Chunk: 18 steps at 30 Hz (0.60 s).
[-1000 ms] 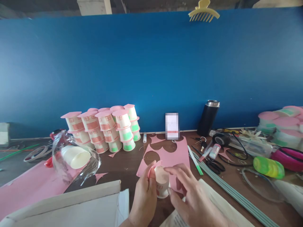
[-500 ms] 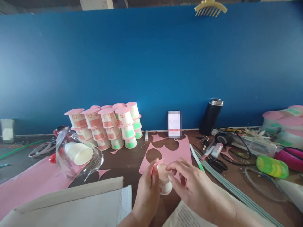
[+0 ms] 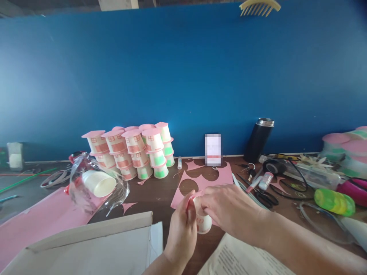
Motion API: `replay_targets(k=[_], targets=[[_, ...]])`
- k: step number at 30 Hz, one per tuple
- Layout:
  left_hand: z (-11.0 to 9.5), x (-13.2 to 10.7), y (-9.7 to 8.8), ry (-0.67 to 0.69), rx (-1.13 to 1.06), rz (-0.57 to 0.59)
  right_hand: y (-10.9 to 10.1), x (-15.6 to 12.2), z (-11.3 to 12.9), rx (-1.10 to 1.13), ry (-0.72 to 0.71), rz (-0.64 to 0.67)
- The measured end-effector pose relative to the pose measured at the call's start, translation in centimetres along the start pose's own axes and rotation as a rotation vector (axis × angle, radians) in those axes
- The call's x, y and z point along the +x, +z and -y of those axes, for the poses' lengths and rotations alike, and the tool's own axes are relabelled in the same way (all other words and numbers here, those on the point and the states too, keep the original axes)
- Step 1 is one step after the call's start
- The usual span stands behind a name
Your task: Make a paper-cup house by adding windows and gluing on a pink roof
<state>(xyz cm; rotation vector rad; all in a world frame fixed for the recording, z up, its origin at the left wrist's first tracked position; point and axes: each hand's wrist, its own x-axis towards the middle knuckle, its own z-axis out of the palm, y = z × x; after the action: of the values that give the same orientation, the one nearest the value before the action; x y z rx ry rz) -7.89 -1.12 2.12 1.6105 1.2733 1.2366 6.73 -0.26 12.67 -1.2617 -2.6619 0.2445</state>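
A small white paper cup (image 3: 204, 225) with a reddish window drawn on its side is between my hands, low in the middle. My left hand (image 3: 183, 229) is closed around its left side, thumb up, with a bit of pink paper (image 3: 195, 196) showing at the fingers. My right hand (image 3: 229, 206) curls over the cup's upper right part, fingers bent and pressed against it. Its fingertips are partly hidden behind the knuckles. Behind the hands lies a pink paper sheet (image 3: 216, 179) with round holes cut out.
Stacked decorated cups (image 3: 139, 152) with pink discs stand at the back left. Left of me are plain cups in a plastic bag (image 3: 120, 187) and a white box (image 3: 86, 248). To the right lie scissors (image 3: 266, 198), a black bottle (image 3: 259, 139) and a printed sheet (image 3: 243, 258).
My right hand has moved left and further over the cup, its fingers now covering more of the top. My left hand keeps its hold. The whole view has shifted slightly.
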Motion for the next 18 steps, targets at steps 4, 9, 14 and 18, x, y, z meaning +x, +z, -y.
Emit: replay_targets(k=[4,9,14,18], targets=[[-0.3,0.0,0.0,-0.038,0.006,-0.032,0.2,0.4,0.1,-0.151,-0.02,0.094],[-0.1,0.1,-0.1,-0.039,0.002,0.007,0.8,-0.4,-0.9,-0.04,0.082,-0.079],[0.1,0.1,0.0,-0.096,0.035,0.022,2.7,-2.4,-1.9,0.088,0.165,-0.198],[0.3,0.1,0.0,-0.122,0.051,0.017,4.0,-3.2,-2.2,0.12,0.142,-0.25]])
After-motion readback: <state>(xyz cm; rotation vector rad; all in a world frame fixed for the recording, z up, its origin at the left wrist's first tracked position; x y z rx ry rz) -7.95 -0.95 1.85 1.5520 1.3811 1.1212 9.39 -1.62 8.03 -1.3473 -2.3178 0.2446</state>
